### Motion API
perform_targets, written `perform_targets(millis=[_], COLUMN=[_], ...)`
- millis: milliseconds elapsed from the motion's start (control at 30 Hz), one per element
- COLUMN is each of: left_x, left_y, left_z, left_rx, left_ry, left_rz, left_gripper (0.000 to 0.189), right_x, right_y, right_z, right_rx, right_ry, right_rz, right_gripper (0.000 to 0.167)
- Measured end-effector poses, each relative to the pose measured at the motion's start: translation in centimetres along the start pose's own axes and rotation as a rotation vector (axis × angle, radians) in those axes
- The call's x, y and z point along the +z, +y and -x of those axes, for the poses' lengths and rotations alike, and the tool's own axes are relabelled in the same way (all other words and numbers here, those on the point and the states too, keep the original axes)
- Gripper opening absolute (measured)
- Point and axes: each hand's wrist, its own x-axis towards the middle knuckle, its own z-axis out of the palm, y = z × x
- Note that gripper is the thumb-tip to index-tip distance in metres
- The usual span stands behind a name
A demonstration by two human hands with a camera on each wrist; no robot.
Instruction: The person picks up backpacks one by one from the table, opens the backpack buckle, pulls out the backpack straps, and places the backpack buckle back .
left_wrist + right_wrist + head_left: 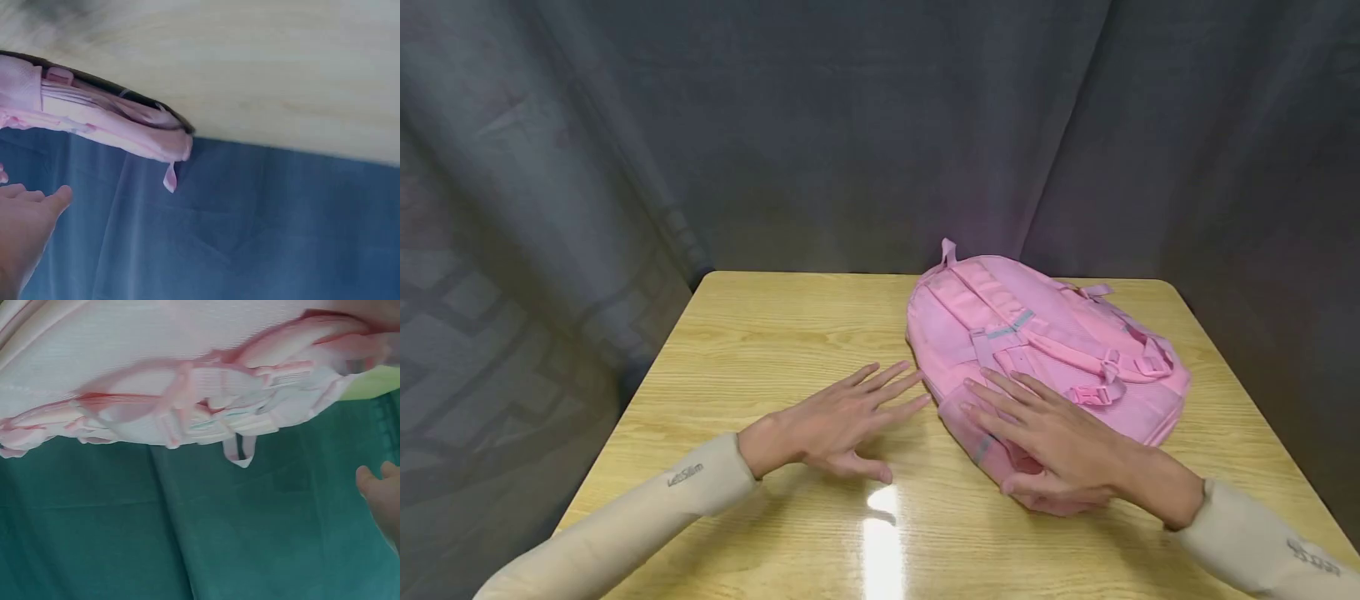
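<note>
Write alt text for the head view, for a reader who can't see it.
A pink backpack lies on a wood-grain table, straps facing up. A person's right hand, fingers spread, is over its near side; the left hand, also spread, is beside it, above the table. Dark curtains hang behind.

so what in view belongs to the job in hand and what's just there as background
Likely part of the job:
pink backpack, lying down
left hand, beside the backpack
right hand, over the backpack, contact unclear

Just there:
table, under the backpack
dark curtain, behind the table
</note>
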Motion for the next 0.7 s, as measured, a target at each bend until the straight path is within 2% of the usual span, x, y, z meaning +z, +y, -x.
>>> perform_targets(millis=[300, 700], left_x=[0.4, 3.4], left_y=[-0.7, -3.8], left_z=[-1.4, -3.9], left_rx=[-0.061, -0.184], left_ry=[0.006, -0.019], left_rz=[0.065, 0.142], left_gripper=[0.098, 0.091], right_x=[0.5, 0.8], right_y=[2.4, 6.5], right_z=[0.7, 2.0], right_rx=[0.066, 0.179], right_ry=[-0.027, 0.021], right_rz=[0.016, 0.051], right_gripper=[0.086, 0.082])
